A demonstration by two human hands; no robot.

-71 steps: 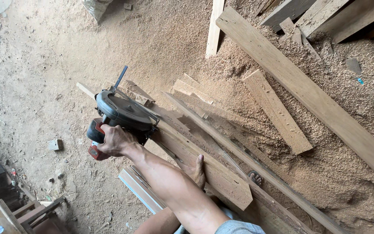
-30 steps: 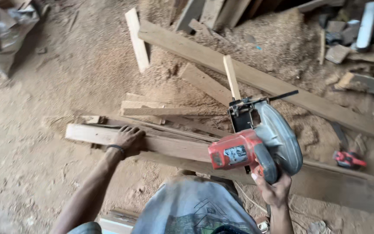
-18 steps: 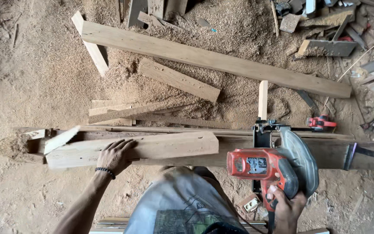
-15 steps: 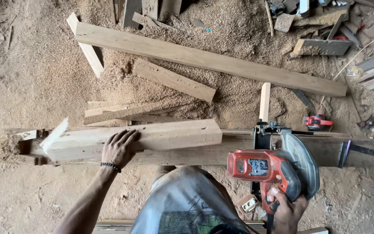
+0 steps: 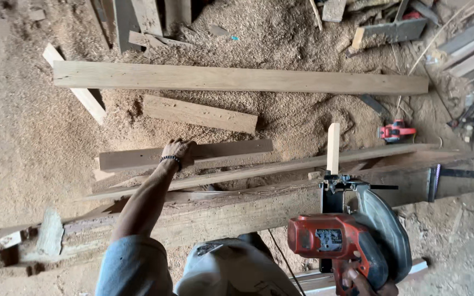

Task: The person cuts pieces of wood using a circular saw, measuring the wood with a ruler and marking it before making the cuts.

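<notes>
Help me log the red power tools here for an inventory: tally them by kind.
Red circular saw, gripped by the right hand: 1
Small red tool lying on the sawdust, kind too small to tell: 1
Total: 2

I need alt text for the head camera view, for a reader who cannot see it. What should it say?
Seen from above, a person's right hand holds a red circular saw resting on a long wooden beam, while the left hand reaches out to a shorter plank beyond it. Sawdust and more loose boards cover the ground.
</notes>
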